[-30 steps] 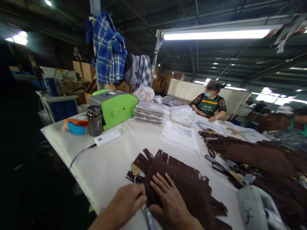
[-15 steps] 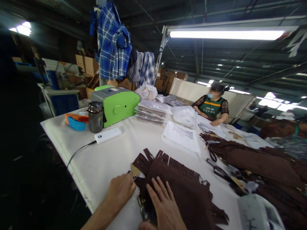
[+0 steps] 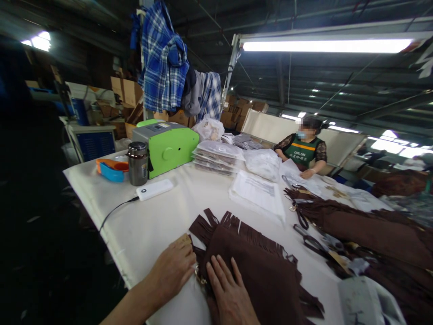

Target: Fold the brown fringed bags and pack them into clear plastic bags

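Observation:
A dark brown fringed bag (image 3: 257,271) lies on the white table (image 3: 158,216) in front of me, its fringe pointing away. My right hand (image 3: 230,289) rests on the bag's left part, fingers spread. At the bag's left edge my left hand (image 3: 176,266) is closed, with a tan tag (image 3: 184,239) showing at its knuckles; what its fingers grip is hidden. Between the hands sits gold-coloured hardware (image 3: 200,276) on the bag's edge.
A green and grey machine (image 3: 172,149), a dark flask (image 3: 137,163), a white power bank (image 3: 154,189) with a cable and stacked packets (image 3: 218,155) stand behind. More brown bags (image 3: 365,225), black-handled scissors (image 3: 313,243) and a tape dispenser (image 3: 365,298) lie right. A person (image 3: 302,149) works across the table.
My left hand has turned and moved slightly right, now against the bag's edge and hardware. The tag has shifted left and up. My right hand has moved slightly down, and the view has shifted slightly.

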The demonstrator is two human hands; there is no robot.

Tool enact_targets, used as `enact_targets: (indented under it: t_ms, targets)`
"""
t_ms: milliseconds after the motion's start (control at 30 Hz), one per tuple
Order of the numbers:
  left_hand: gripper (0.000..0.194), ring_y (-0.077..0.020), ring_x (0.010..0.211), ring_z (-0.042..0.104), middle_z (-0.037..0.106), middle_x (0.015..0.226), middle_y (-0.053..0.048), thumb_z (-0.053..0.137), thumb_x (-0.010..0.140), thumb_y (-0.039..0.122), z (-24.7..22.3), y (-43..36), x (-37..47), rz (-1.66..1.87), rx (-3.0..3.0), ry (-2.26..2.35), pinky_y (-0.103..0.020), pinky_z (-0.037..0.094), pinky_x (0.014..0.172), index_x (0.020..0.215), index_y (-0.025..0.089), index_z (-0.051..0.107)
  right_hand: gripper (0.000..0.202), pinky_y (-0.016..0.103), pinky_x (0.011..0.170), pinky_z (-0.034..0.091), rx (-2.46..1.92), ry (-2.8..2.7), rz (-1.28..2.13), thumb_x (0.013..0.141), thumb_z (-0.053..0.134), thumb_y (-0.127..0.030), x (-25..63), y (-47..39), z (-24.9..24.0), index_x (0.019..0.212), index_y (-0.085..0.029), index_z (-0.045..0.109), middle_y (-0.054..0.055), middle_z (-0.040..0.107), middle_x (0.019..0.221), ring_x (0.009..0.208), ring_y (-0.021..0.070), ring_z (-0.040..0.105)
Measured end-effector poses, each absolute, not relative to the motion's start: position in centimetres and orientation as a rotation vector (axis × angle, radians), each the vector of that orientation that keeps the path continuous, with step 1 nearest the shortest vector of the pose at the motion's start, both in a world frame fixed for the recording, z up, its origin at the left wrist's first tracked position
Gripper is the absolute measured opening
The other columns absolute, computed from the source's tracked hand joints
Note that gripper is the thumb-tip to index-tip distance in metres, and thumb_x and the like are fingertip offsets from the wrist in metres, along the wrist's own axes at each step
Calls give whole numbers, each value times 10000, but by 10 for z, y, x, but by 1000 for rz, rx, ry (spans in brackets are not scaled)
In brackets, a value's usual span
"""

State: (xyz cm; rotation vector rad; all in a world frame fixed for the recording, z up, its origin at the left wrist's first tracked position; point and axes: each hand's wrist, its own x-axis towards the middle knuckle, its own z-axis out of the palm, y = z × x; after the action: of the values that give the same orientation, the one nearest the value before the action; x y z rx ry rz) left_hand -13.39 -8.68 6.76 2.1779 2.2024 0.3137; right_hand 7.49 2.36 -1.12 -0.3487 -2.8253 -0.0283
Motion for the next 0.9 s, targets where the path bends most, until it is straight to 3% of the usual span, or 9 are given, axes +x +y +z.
enact_targets:
  t_ms: [100, 167, 300, 433, 533, 700, 800, 900]
  targets:
    - [286, -302, 1103, 608, 662, 1165, -128, 428, 923, 129, 61, -102, -144, 87, 1967, 2413, -466, 463, 944, 1114, 176, 636, 697, 519, 1128, 321, -367, -2840, 45, 881, 561, -294, 75, 20, 1, 1504, -236, 254, 47, 365, 1510, 1356, 294, 410]
    - [368, -308, 998, 669, 698, 1094, -144, 353, 948, 119, 62, -121, -158, -88, 1733, 2499, -472, 506, 862, 1224, 161, 592, 614, 517, 1128, 321, -429, -2869, 163, 892, 566, -396, 72, 17, 19, 1448, -207, 387, 59, 440, 1472, 1331, 302, 442]
    - [325, -321, 923, 695, 727, 974, -123, 355, 964, 189, 80, -145, -171, -176, 1536, 2487, -461, 532, 773, 1121, 157, 637, 460, 476, 1019, 436, -715, -2878, 424, 881, 580, -512, 57, 15, 65, 1252, -241, 599, 56, 630, 1293, 1165, 297, 582]
    - [248, -240, 944, 671, 702, 982, -45, 392, 962, 225, 93, -126, -143, 185, 1721, 2366, -364, 517, 795, 962, 214, 640, 432, 458, 985, 443, -653, -2881, 450, 862, 627, -470, 41, 18, 88, 1269, -340, 566, 17, 584, 1341, 1161, 284, 558]
    - [254, -219, 1003, 641, 690, 1055, -47, 409, 917, 125, 88, -105, -122, 218, 1739, 2257, -346, 502, 863, 999, 211, 633, 430, 493, 960, 447, -547, -2954, 364, 799, 686, -468, 33, 15, 80, 1207, -364, 597, 11, 569, 1341, 1150, 316, 545]
    - [283, -228, 1018, 623, 674, 1089, -72, 392, 913, 110, 59, -103, -116, 331, 1703, 2304, -363, 503, 894, 1022, 205, 634, 278, 412, 922, 489, -621, -2926, 72, 801, 567, -137, 19, 11, 38, 1033, -261, 659, 48, 670, 1086, 1033, 274, 598]
    - [328, -228, 1038, 616, 682, 1111, -64, 416, 885, 82, 27, -111, -114, 536, 1824, 2287, -377, 470, 972, 1074, 230, 640, 301, 354, 896, 524, -365, -2892, -26, 790, 535, -126, 22, 27, 17, 1047, -226, 654, 57, 707, 1001, 919, 240, 649]
    - [412, -228, 1120, 592, 657, 1228, -51, 478, 870, 104, -7, -107, -100, 736, 2039, 2198, -348, 457, 1014, 1233, 266, 587, 402, 312, 911, 540, -52, -2847, -8, 814, 511, -173, 37, 53, 18, 1203, -220, 599, 56, 723, 1064, 949, 221, 679]
